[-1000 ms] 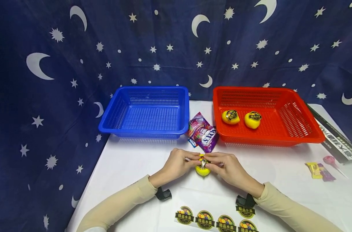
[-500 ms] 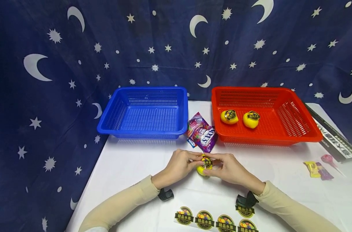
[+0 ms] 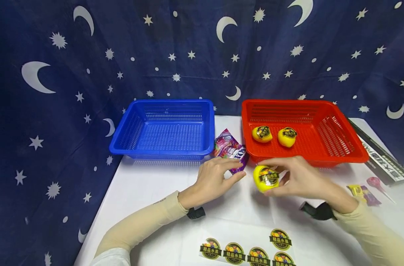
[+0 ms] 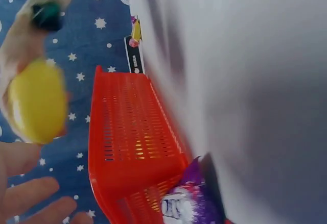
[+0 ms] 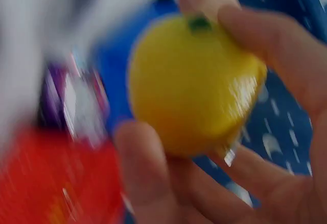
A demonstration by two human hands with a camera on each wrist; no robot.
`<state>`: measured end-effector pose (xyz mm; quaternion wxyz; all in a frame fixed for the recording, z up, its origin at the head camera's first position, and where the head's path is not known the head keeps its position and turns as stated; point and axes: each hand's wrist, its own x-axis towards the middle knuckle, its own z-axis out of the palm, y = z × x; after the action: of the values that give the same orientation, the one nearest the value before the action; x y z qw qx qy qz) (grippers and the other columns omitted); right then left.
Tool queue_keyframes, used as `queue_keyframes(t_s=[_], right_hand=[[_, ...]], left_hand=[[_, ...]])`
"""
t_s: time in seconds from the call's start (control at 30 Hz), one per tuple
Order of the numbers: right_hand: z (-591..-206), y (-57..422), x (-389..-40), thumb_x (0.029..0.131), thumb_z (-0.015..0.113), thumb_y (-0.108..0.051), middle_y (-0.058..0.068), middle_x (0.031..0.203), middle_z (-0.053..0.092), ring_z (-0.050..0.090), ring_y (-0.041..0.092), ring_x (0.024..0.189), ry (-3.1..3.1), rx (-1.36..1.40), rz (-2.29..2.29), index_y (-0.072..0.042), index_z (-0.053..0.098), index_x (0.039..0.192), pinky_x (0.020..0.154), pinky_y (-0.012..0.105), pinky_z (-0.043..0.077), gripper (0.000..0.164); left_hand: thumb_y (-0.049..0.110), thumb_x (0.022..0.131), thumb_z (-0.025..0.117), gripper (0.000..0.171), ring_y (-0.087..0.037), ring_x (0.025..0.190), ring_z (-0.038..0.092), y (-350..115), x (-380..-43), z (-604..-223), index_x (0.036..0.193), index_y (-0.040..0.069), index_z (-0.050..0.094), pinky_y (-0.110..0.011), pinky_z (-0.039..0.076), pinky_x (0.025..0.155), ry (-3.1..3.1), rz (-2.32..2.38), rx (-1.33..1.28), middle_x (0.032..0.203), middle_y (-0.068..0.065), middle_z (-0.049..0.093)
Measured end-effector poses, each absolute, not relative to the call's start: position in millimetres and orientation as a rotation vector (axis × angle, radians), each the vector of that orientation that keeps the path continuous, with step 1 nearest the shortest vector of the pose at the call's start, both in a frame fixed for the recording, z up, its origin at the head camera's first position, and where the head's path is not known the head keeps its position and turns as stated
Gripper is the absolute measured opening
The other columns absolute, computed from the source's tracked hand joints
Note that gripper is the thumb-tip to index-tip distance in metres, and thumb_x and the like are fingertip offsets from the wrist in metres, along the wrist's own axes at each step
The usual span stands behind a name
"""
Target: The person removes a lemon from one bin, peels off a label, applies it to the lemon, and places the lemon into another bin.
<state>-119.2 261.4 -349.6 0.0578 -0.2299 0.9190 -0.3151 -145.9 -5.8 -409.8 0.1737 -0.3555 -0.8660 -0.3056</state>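
A yellow lemon bearing a round black-and-gold label is gripped between the thumb and fingers of my right hand, above the table in front of the red basket. Its green stem end shows in the right wrist view, where the lemon is slightly blurred. My left hand is apart from the lemon, fingers extended and holding nothing, close to a purple candy bag that it partly covers. Two more labelled lemons, one on the left and one on the right, lie inside the red basket.
A blue basket stands at the back left. On the table's near side lies a sheet with several round labels. At right are a pink lollipop, wrapped candies and a long black-and-white box. A starry curtain hangs behind.
Both hands were on the lemon, smoothing its label. My left hand has let go and stays near the same spot. My right hand has carried the lemon rightward and up from the table.
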Motion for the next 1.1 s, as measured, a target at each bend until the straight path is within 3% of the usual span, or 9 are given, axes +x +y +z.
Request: queue_keyframes(t_s=[0.2, 0.3, 0.47, 0.67, 0.97, 1.03, 1.1], right_hand=[[-296, 352, -187, 0.072, 0.095, -0.027, 0.013, 0.123, 0.072, 0.061, -0.006, 0.087, 2.886, -0.437, -0.763, -0.013, 0.069, 0.131, 0.073, 0.016, 0.053, 0.065], [-301, 389, -233, 0.076, 0.092, -0.024, 0.016, 0.123, 0.070, 0.059, -0.006, 0.087, 2.856, -0.296, -0.703, -0.006, 0.065, 0.134, 0.075, 0.013, 0.050, 0.067], [-335, 421, -280, 0.076, 0.092, -0.019, 0.019, 0.112, 0.070, 0.059, 0.011, 0.087, 2.750, -0.226, -0.620, 0.008, 0.059, 0.131, 0.070, 0.020, 0.052, 0.069], [-370, 428, -292, 0.076, 0.089, -0.007, 0.022, 0.107, 0.066, 0.062, 0.018, 0.087, 2.558, -0.206, -0.668, 0.015, 0.050, 0.127, 0.071, 0.020, 0.053, 0.068], [-376, 428, -285, 0.073, 0.091, -0.012, 0.029, 0.116, 0.061, 0.058, 0.025, 0.096, 2.624, -0.260, -0.658, 0.010, 0.051, 0.124, 0.075, 0.020, 0.047, 0.068], [-375, 427, -282, 0.075, 0.091, -0.015, 0.033, 0.121, 0.059, 0.058, 0.033, 0.103, 2.627, -0.267, -0.640, 0.010, 0.052, 0.128, 0.082, 0.027, 0.051, 0.071], [-371, 427, -279, 0.076, 0.090, -0.018, 0.037, 0.129, 0.057, 0.058, 0.042, 0.112, 2.637, -0.272, -0.626, 0.006, 0.051, 0.136, 0.091, 0.041, 0.054, 0.076]], left_hand=[[0.049, 0.097, 0.066, 0.046, -0.016, 0.119, 0.066, 23, -161, -399, 0.133, 0.020, 0.071, -0.031, 0.061, 0.079, -2.487, -0.636, -0.994, 0.144, 0.002, 0.065], [0.050, 0.100, 0.061, 0.048, -0.017, 0.120, 0.064, 33, -167, -398, 0.137, 0.020, 0.068, -0.034, 0.061, 0.073, -2.518, -0.509, -0.968, 0.147, 0.000, 0.062], [0.051, 0.102, 0.056, 0.042, -0.015, 0.116, 0.066, 43, -172, -404, 0.130, 0.023, 0.072, -0.036, 0.058, 0.061, -2.524, -0.338, -0.881, 0.141, 0.001, 0.067], [0.049, 0.101, 0.059, 0.035, -0.015, 0.108, 0.070, 46, -175, -411, 0.120, 0.026, 0.077, -0.034, 0.057, 0.053, -2.484, -0.293, -0.866, 0.132, 0.005, 0.072], [0.046, 0.097, 0.068, 0.028, -0.016, 0.093, 0.073, 46, -180, -413, 0.113, 0.027, 0.081, -0.030, 0.058, 0.062, -2.424, -0.327, -0.840, 0.122, 0.006, 0.076], [0.045, 0.097, 0.068, 0.028, -0.017, 0.092, 0.073, 45, -181, -414, 0.113, 0.026, 0.081, -0.030, 0.058, 0.062, -2.423, -0.340, -0.842, 0.122, 0.006, 0.076], [0.046, 0.097, 0.068, 0.029, -0.017, 0.093, 0.073, 45, -181, -414, 0.114, 0.026, 0.081, -0.030, 0.058, 0.061, -2.436, -0.359, -0.843, 0.123, 0.006, 0.076]])
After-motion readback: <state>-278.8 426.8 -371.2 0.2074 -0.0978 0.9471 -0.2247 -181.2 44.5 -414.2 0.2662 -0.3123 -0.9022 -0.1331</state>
